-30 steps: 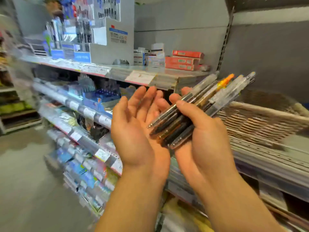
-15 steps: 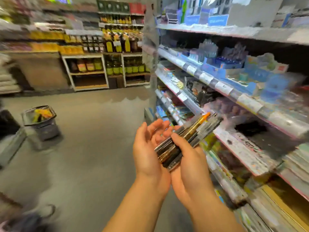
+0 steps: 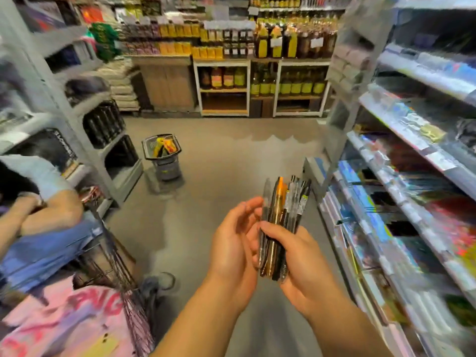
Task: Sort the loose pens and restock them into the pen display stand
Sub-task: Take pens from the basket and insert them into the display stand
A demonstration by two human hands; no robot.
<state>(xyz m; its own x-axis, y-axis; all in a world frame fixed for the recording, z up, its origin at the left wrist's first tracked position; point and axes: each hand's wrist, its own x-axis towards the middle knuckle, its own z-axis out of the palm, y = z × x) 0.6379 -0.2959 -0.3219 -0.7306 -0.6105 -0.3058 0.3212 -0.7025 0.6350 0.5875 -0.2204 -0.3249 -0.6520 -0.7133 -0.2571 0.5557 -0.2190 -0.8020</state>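
While the right hand (image 3: 306, 264) grips a bundle of slim plastic pens (image 3: 279, 228), its thumb lies across the front of the barrels and its fingers curl round behind them. The bundle stands nearly upright in front of the person, tips up, with mostly clear and black barrels and one orange-topped pen (image 3: 280, 188) among them. The left hand (image 3: 233, 249) sits just beside the bundle on its left, palm turned toward the pens, its fingers fairly straight and loosely spread, the fingertips (image 3: 253, 206) close to the barrels; whether they touch I cannot tell through the blur. Both bare forearms reach up from the bottom edge.

To the right runs a tall grey metal shelf unit (image 3: 401, 155) crowded with colourful packaged goods, too smeared to make out. On the grey concrete floor (image 3: 226, 161) ahead stands a stack of dark plastic shopping baskets (image 3: 162, 157) with yellow and orange handles, well apart from the hands. Beyond it, against the far wall, white-framed wooden shelves (image 3: 222, 86) carry rows of yellow and amber bottles. At the left another person crouches by a grey shelving rack (image 3: 85, 119), a bent arm (image 3: 43, 212) and blue clothing showing, with a pink printed bag (image 3: 67, 320) near the lower corner.
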